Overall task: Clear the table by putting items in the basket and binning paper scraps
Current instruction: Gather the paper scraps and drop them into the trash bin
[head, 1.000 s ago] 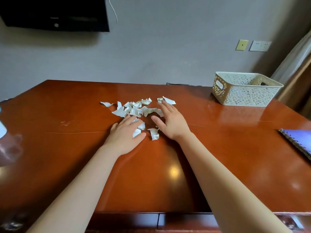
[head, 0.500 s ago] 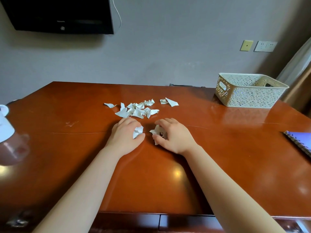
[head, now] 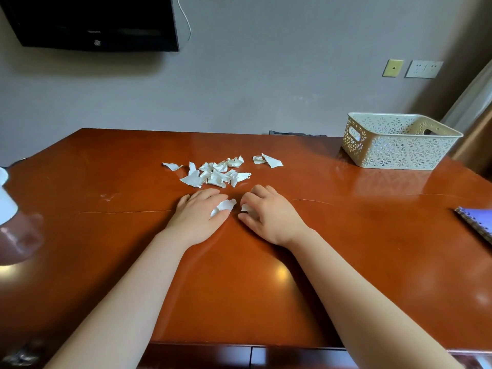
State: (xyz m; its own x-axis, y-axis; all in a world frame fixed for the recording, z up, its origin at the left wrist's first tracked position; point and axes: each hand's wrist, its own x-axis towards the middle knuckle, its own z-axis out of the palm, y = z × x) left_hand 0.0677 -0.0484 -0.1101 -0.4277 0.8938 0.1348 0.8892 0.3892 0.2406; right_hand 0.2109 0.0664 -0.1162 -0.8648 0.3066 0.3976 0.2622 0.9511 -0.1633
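As both hands have drawn back from the pile of torn white paper scraps [head: 213, 174] at 12 o'clock, the left hand [head: 198, 218] curls over one scrap [head: 225, 205] and the right hand [head: 270, 215] pinches another scrap [head: 246, 208]. Gathering has begun, but most of the paper remains on the glossy red-brown wooden table [head: 346, 262].

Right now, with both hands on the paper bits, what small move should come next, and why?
Likely slide both hands forward to rake the loose scraps together: the left hand and right hand each grip only a small piece, while most lie scattered beyond them on the table.
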